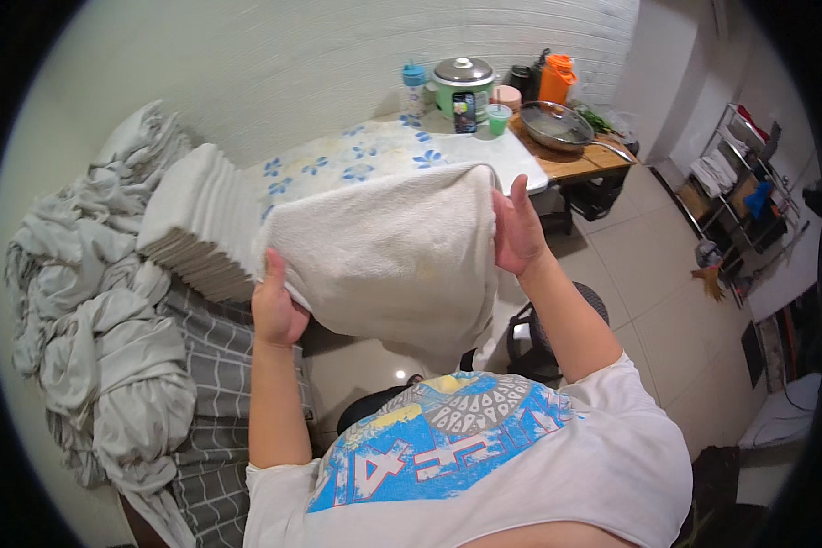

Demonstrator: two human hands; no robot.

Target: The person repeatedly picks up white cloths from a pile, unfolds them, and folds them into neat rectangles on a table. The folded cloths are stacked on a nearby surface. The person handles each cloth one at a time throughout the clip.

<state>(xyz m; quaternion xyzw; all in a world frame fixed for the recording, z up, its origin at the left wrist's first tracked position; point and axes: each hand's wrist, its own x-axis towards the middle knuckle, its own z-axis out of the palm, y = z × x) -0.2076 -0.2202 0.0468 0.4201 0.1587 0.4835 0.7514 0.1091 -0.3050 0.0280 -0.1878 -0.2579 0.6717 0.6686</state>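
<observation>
A white terry towel (383, 253) is stretched between my two hands above the near edge of a table with a blue flower-print cover (356, 152). My left hand (277, 308) grips its left edge, thumb on top and fingers underneath. At the towel's right edge is my right hand (520, 229), thumb raised, its fingers hidden behind the cloth. The towel's lower part hangs down towards my lap. Just left of it stands a stack of folded white towels (198, 226), beside a large heap of crumpled white cloths (109, 329).
A grey checked cloth (212, 383) lies under the heap. At the table's back are a blue-lidded bottle (414, 89), a green rice cooker (462, 82), a phone (464, 113) and a green cup (499, 120). A lidded frying pan (556, 127) sits on a wooden table (589, 161).
</observation>
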